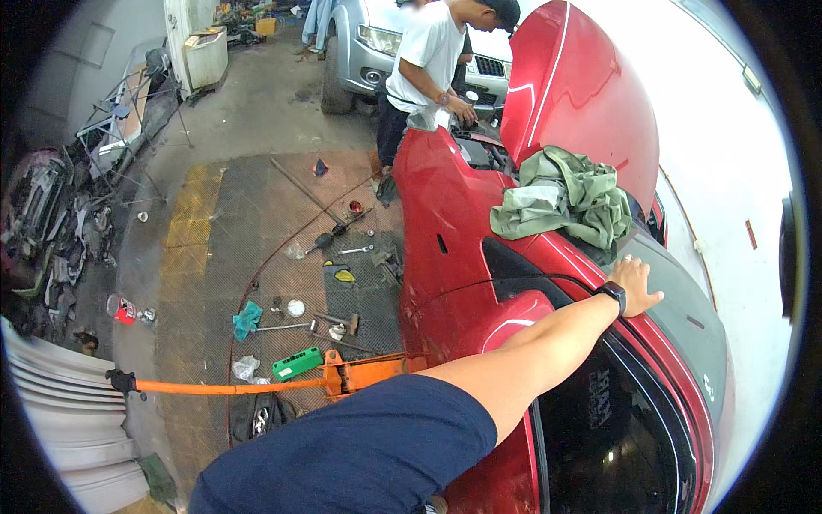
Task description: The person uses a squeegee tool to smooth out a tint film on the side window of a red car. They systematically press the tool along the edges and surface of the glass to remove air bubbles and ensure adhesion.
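My left hand (634, 288) lies with fingers spread on the edge of the red car's windshield (676, 295), by the roof pillar. It holds nothing, and a dark watch (613, 295) is on its wrist. My arm in a dark blue sleeve reaches across above the side mirror (516, 319) and the side window (599, 420). Just beyond my fingers, a crumpled green cloth garment (569, 201) is draped at the base of the windshield, near the raised red hood (591, 94). My right hand is out of view.
A co-worker in a white shirt (425, 68) leans over the engine bay. An orange floor jack (342, 374) stands beside the car, its long handle (231, 388) pointing left. Wrenches, a hammer (352, 325) and a green case (297, 364) lie on the floor mats. Car parts (51, 223) pile up at left.
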`<state>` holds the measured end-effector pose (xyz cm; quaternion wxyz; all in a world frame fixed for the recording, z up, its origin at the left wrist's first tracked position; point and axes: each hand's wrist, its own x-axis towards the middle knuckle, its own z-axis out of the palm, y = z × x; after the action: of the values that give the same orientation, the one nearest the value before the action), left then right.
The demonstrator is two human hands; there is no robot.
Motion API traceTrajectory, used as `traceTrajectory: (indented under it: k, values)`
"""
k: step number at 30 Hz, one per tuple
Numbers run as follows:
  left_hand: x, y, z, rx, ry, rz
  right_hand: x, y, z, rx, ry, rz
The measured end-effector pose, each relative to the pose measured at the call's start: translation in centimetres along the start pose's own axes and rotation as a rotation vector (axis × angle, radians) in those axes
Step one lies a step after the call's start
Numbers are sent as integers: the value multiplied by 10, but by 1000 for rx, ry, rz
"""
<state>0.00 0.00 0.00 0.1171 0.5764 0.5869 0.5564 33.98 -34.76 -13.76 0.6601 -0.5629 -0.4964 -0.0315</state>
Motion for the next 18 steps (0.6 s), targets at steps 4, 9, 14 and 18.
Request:
traceTrajectory:
  k: [4,9,14,18]
  values:
    - [-2,1,-2,4,1,5,-3,-5,6,32,1,-50]
    - [2,1,-2,21,20,25,-1,-6,11,-27,10,-119]
    - [3,-1,1,44,27,55,-6,4,7,-53,19,-117]
    - [3,-1,0,36,27,47,-5,8,5,-23,-14,-176]
